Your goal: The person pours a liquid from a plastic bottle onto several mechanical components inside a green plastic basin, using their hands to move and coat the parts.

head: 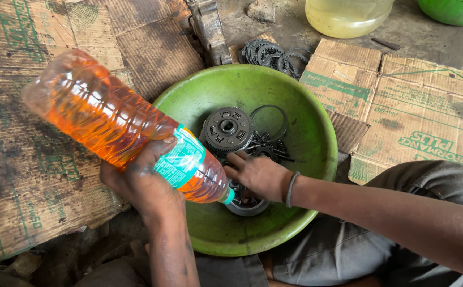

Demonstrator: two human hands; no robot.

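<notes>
My left hand grips the tilted bottle of orange liquid. My right hand rests loosely open on parts in the green basin. I'd pour slowly, neck low over the drum.

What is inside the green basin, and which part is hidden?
Inside the green basin lie a toothed clutch hub, a thin ring, small springs and a round metal part, mostly covered by the right hand and the bottle.

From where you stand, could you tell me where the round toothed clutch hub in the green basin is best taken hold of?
Probably by its toothed outer rim, from above. The clutch hub lies flat and face up in the green basin, its far side clear of springs. The right hand sits near its front edge, so come from the far side.
</notes>
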